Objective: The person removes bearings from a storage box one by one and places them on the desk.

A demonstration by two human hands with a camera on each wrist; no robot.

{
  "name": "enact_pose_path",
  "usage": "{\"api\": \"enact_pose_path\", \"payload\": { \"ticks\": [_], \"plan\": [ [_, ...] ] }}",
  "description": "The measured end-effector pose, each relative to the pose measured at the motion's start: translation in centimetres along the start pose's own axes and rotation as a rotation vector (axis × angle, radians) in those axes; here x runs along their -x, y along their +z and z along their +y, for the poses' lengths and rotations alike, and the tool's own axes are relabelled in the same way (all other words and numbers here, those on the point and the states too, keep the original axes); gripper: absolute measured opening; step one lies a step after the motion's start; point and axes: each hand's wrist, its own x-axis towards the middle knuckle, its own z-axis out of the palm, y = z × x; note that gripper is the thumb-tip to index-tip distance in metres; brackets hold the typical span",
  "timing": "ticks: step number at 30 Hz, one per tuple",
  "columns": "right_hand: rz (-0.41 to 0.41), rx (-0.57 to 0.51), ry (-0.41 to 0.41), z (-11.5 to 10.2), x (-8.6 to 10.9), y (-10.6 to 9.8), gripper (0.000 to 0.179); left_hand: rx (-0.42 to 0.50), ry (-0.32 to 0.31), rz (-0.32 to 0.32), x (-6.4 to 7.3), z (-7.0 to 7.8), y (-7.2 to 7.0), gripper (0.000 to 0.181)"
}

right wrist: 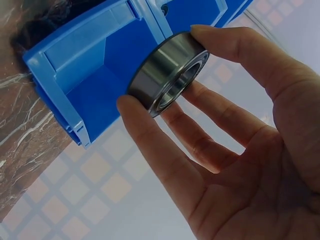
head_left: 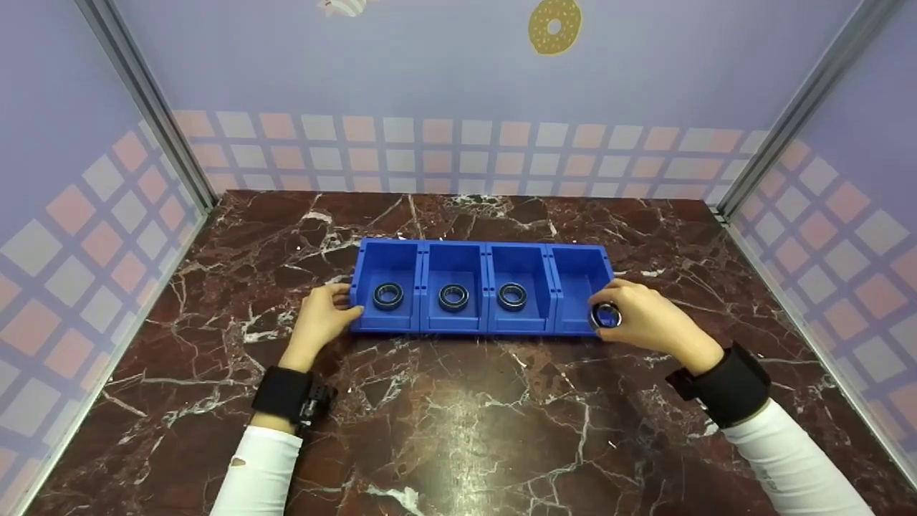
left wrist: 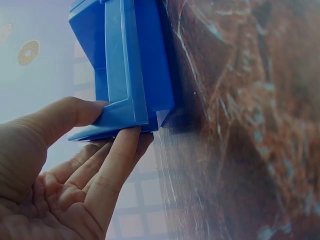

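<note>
A row of joined blue bins (head_left: 451,324) lies on the marbled table. My left hand (head_left: 322,321) grips the outer wall of the leftmost bin; in the left wrist view the thumb (left wrist: 87,111) presses the rim and the fingers lie along the outside. My right hand (head_left: 645,315) pinches a ball bearing (right wrist: 162,67) between thumb and fingertips, tilted at the front of the rightmost bin (head_left: 577,283). Each of the other bins holds one dark-edged bearing: a left one (head_left: 387,295), a middle one (head_left: 453,297) and a right one (head_left: 511,296).
The dark red marbled tabletop (head_left: 458,423) spreads around the bins. A back wall (head_left: 444,79) with pink and white squares stands behind, and side walls with metal corner posts (head_left: 147,100) close in the left and right.
</note>
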Motion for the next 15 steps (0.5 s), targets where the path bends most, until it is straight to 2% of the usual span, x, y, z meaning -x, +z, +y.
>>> {"api": "enact_pose_path", "payload": {
  "ticks": [6, 15],
  "plan": [
    [-0.034, -0.025, 0.008, -0.3, 0.7, 0.0, 0.036, -0.014, -0.037, -0.007, -0.1, 0.1, 0.0, 0.049],
    [-0.058, -0.038, 0.037, -0.6, 1.6, 0.2, 0.037, -0.019, -0.033, -0.003, -0.3, -0.1, 0.1, 0.047]
  ]
}}
